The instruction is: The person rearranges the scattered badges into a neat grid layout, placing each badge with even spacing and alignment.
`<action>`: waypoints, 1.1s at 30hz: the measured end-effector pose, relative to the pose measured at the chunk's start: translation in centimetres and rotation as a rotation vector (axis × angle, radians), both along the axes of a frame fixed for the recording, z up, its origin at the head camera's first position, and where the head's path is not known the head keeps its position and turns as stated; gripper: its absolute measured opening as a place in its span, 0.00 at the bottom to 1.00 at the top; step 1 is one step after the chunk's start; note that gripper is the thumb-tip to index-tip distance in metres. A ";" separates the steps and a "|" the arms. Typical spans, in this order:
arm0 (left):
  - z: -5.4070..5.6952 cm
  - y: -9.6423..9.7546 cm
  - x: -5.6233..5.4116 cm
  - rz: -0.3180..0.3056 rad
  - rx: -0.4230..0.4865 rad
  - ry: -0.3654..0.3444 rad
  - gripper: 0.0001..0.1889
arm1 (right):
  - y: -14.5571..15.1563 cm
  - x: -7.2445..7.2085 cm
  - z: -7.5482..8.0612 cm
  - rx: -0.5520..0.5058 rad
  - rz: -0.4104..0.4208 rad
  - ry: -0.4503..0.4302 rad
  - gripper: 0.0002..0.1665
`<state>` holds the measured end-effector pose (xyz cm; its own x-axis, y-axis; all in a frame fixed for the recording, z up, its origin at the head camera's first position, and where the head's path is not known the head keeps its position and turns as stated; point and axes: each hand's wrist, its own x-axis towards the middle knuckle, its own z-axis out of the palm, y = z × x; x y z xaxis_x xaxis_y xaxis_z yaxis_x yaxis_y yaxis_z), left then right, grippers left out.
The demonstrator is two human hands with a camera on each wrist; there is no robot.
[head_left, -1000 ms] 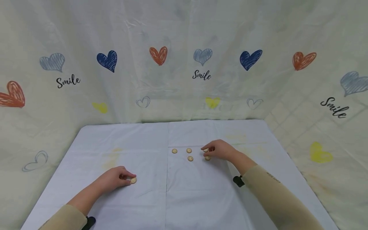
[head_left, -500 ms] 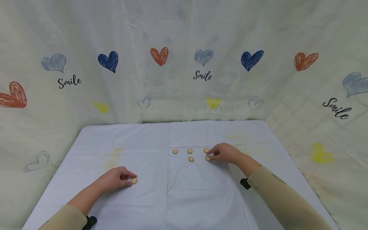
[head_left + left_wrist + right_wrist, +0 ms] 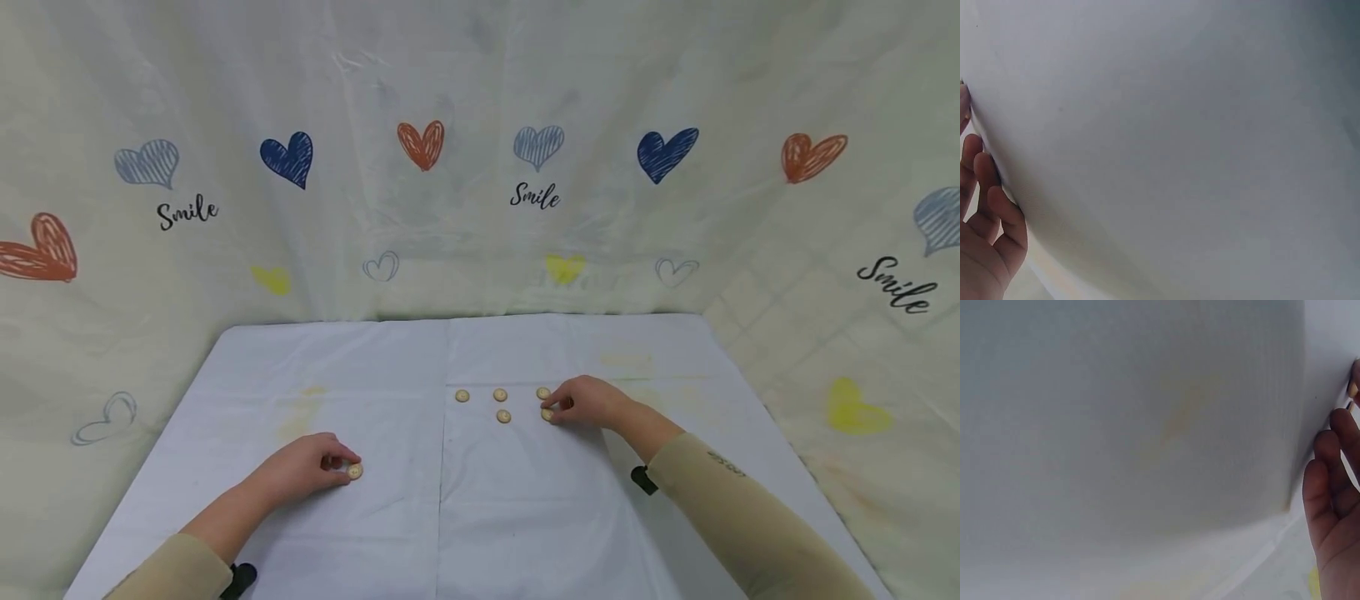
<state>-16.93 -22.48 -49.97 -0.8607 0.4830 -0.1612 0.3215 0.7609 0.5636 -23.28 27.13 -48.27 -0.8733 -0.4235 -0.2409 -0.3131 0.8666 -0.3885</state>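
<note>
In the head view my left hand [image 3: 303, 468] pinches a round tan button [image 3: 355, 472] between thumb and index finger, on the left part of the table. My right hand [image 3: 591, 402] has its thumb and index finger around another tan button [image 3: 547, 415], partly covered by the fingertips. Just behind that one lies a third button [image 3: 543, 393], close to the right index finger. The left wrist view catches the curled left fingers [image 3: 1007, 215] at its left edge. At the right wrist view's right edge, the right fingers [image 3: 1322, 487] rest near the cloth.
More tan buttons lie left of my right hand: a back-row button [image 3: 500, 395], one at its left [image 3: 462, 396] and one in front [image 3: 503, 416]. A white cloth [image 3: 375, 550] with creases covers the table. Behind stands a pale curtain [image 3: 465, 225] printed with hearts.
My right hand has come down off the back right button, uncovering it, and now its fingers take the button in front. The left hand keeps its pinch. The whole view shifts slightly.
</note>
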 end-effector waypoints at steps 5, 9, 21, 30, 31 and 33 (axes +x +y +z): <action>0.2 0.3 -0.3 -0.024 -0.028 0.033 0.10 | 0.3 0.1 0.1 -0.022 -0.004 -0.001 0.14; 0.3 0.3 -0.4 -0.035 -0.033 0.040 0.10 | 0.5 0.1 0.1 -0.044 -0.022 -0.010 0.15; 0.7 2.3 -1.8 0.039 -0.035 0.018 0.11 | 0.5 0.0 -0.1 -0.059 -0.055 -0.039 0.15; 1.1 7.7 -4.6 -0.023 0.000 0.044 0.09 | 0.4 0.0 -0.3 -0.050 -0.070 -0.046 0.15; 1.0 8.3 -4.8 -0.027 0.007 0.042 0.09 | 0.4 0.0 -0.4 -0.051 -0.071 -0.048 0.15; 0.9 9.5 -5.3 -0.040 0.015 0.036 0.08 | 0.3 -0.1 -0.5 -0.057 -0.073 -0.056 0.15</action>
<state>-22.24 -13.00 -49.09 -0.8455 0.5196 -0.1229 0.3720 0.7384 0.5624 -23.37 27.43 -48.78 -0.8884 -0.3735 -0.2670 -0.2264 0.8623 -0.4530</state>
